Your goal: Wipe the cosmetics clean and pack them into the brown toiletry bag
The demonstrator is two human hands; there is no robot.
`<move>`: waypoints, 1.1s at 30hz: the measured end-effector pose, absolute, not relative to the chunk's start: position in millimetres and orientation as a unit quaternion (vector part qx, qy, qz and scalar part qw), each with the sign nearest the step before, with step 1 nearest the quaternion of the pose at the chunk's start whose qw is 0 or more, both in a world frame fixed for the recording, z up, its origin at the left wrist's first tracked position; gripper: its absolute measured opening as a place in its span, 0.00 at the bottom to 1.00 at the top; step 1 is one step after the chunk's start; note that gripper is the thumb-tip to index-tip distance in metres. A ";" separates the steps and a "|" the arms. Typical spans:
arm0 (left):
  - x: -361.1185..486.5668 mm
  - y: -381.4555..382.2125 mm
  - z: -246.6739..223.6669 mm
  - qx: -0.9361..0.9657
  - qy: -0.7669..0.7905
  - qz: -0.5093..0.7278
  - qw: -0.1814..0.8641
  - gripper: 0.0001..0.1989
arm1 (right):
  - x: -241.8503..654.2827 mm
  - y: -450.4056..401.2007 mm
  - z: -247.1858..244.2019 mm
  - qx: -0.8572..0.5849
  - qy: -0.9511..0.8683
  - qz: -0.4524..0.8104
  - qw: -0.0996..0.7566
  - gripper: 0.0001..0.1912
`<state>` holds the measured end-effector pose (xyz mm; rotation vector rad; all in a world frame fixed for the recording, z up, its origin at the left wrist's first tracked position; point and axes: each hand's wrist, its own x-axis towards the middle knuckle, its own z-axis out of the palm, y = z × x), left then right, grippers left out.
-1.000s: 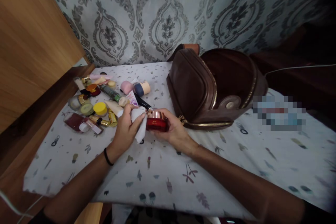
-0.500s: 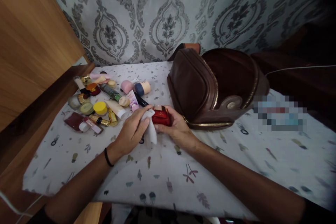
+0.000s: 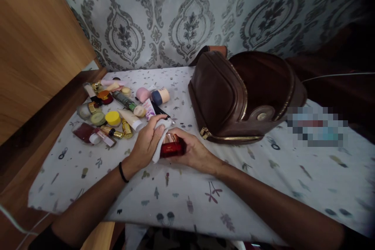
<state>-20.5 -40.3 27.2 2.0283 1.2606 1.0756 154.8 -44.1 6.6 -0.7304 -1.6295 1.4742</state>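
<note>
My right hand (image 3: pixel 195 150) is closed around a dark red cosmetic jar (image 3: pixel 172 149) with a shiny coppery upper part. In my left hand (image 3: pixel 146 142) a folded white cloth (image 3: pixel 161 138) is pinched, its edge pressed against the jar's left side. Both hands meet over the front middle of the table. Just beyond them lie a white and purple tube (image 3: pixel 149 109) and a slim black tube (image 3: pixel 159 111). The jar's base is partly covered by the right fingers.
Left of my hands lie several cosmetics, among them a yellow-lidded jar (image 3: pixel 113 118), a cream tube (image 3: pixel 130 119) and a dark red bottle (image 3: pixel 83 132). A brown leather bag (image 3: pixel 218 97) stands unzipped to the right. A wooden panel (image 3: pixel 38 27) rises at the left.
The jar has come lower and a little left, turning in my right hand. My left hand has shifted the cloth against its side. The camera view has moved slightly.
</note>
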 end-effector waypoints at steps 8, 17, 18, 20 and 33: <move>-19.2 -38.7 26.4 0.719 0.500 0.413 0.248 0.09 | 154.4 -41.7 -2.7 -0.312 -0.643 0.557 0.423 0.22; -21.7 -34.3 25.0 0.730 0.477 0.408 0.269 0.08 | 163.2 -41.5 -2.8 -0.395 -0.740 0.366 0.402 0.24; -22.1 -33.5 25.1 0.737 0.470 0.406 0.266 0.07 | 164.4 -41.3 -1.6 -0.395 -0.748 0.354 0.399 0.24; -23.3 -31.8 25.6 0.756 0.456 0.402 0.244 0.07 | 166.2 -41.0 0.0 -0.397 -0.756 0.341 0.395 0.24; -36.8 -30.7 40.7 0.827 0.356 0.385 0.203 0.09 | 163.6 -36.8 -5.0 -0.421 -0.633 0.474 0.444 0.21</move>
